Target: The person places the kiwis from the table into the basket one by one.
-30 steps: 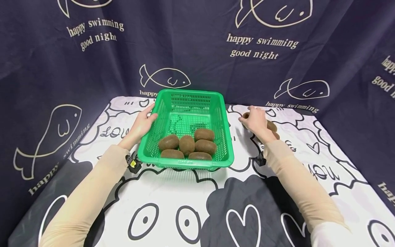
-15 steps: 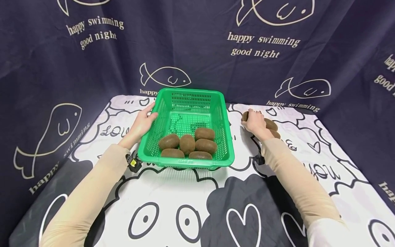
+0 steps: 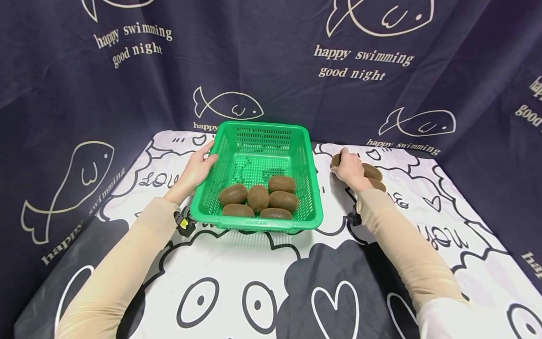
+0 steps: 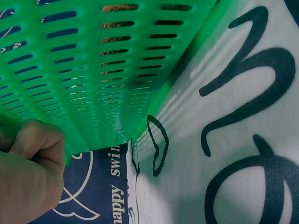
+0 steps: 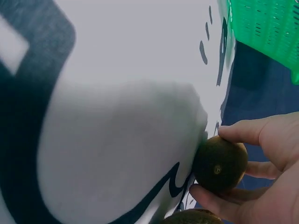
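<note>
Navy cloth [image 3: 288, 61] behind the basket [image 3: 258, 223] reads "happy swimming good night".

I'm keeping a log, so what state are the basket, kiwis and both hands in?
Green basket: open-topped, partly filled
Basket kiwis: six visible, grouped at near end
Held kiwi: gripped, unpeeled
Other kiwis: on cloth, partly hidden
Left hand: gripping basket's side
Right hand: gripping held kiwi

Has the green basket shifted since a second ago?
No: in the head view, the green basket holds its place against the printed fish on the dark curtain behind it, with no visible shift either way.
</note>
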A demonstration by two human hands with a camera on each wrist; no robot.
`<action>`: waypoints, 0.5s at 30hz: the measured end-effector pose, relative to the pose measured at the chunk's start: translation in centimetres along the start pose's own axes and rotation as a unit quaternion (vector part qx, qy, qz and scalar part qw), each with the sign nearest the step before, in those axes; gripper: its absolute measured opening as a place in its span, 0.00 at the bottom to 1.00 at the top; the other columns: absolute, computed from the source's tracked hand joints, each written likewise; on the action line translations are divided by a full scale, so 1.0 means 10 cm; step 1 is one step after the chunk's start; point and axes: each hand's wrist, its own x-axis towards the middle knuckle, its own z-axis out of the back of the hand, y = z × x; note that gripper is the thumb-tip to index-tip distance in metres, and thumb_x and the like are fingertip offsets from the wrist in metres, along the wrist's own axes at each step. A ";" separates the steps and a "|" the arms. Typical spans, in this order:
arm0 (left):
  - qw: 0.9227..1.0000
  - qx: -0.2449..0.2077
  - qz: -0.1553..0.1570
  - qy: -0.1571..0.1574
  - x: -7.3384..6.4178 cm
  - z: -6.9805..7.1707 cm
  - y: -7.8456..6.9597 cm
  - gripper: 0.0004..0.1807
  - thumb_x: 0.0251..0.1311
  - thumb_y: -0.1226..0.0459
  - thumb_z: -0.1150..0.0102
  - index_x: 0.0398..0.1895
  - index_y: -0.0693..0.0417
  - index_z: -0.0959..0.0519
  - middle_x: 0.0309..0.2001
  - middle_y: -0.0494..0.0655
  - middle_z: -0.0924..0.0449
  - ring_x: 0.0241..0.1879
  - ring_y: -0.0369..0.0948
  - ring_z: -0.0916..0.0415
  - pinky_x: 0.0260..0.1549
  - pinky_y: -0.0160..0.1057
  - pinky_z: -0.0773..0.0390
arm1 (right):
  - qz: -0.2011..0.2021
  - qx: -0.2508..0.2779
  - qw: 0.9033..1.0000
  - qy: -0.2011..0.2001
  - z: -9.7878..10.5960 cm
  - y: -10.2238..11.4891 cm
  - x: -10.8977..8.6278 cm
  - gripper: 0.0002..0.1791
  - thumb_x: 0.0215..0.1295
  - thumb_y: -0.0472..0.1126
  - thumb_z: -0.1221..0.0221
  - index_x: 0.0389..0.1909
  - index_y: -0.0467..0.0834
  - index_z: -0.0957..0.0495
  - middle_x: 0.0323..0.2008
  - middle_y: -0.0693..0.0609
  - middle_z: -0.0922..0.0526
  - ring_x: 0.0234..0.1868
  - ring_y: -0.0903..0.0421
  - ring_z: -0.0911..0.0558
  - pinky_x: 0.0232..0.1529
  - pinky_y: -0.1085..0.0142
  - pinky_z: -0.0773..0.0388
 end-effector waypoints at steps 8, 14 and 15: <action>1.000 -0.005 0.005 0.003 -0.01 0.00 0.00 0.31 0.73 0.61 0.60 0.77 0.44 0.52 0.66 0.64 0.32 0.50 0.58 0.23 0.46 0.47 0.16 | 0.009 0.026 1.000 -0.003 0.04 0.01 -0.04 0.31 0.55 0.43 0.39 0.58 0.36 0.36 0.52 0.29 0.26 0.54 0.31 0.26 0.51 0.39 0.26; 1.000 -0.009 0.006 0.006 -0.01 0.00 0.00 0.31 0.74 0.60 0.60 0.77 0.43 0.53 0.65 0.64 0.32 0.51 0.58 0.24 0.47 0.47 0.17 | 0.025 0.046 0.999 -0.014 0.06 0.06 -0.08 0.32 0.55 0.44 0.38 0.59 0.37 0.35 0.53 0.30 0.25 0.54 0.32 0.27 0.53 0.39 0.27; 1.000 -0.010 0.006 0.006 -0.01 0.00 0.00 0.31 0.74 0.60 0.60 0.77 0.43 0.53 0.65 0.64 0.32 0.51 0.58 0.24 0.48 0.48 0.17 | 0.027 0.049 0.998 -0.016 0.07 0.07 -0.08 0.32 0.55 0.44 0.37 0.60 0.37 0.34 0.53 0.30 0.25 0.55 0.32 0.27 0.53 0.39 0.27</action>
